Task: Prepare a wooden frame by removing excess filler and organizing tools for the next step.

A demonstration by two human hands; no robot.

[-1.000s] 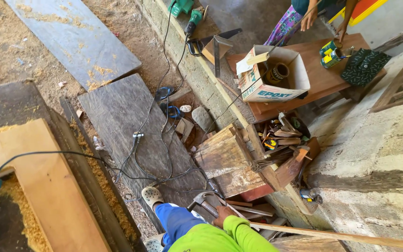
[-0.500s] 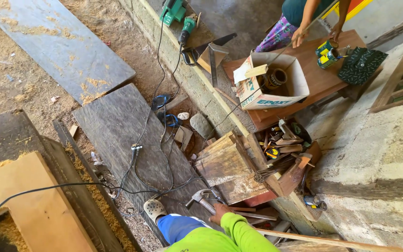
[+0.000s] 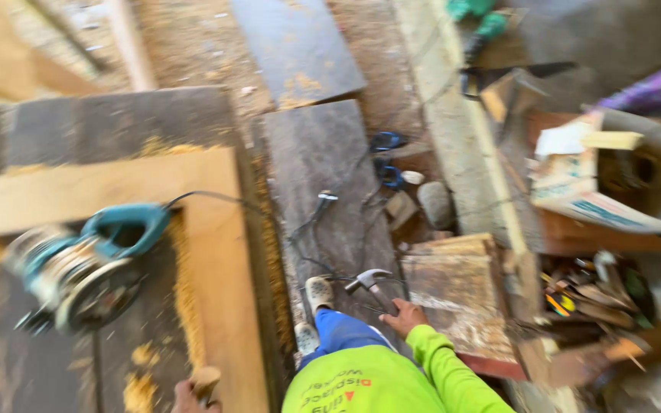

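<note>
**Head view: one hammer in your right hand, one saw on the boards**

Your right hand point(image 3: 405, 315), in a lime-green sleeve, has its fingers clenched around the handle of one claw hammer point(image 3: 369, 280), whose head points left above a dark plank point(image 3: 323, 168). Your left hand point(image 3: 193, 394) grasps one small wooden block point(image 3: 206, 377) at the bottom edge. One teal circular saw point(image 3: 78, 268) lies on sawdust beside a pale board point(image 3: 216, 252). One open cardboard box point(image 3: 613, 176) holds a dark round part, too blurred to name. Loose tools pile up under the box.
</note>
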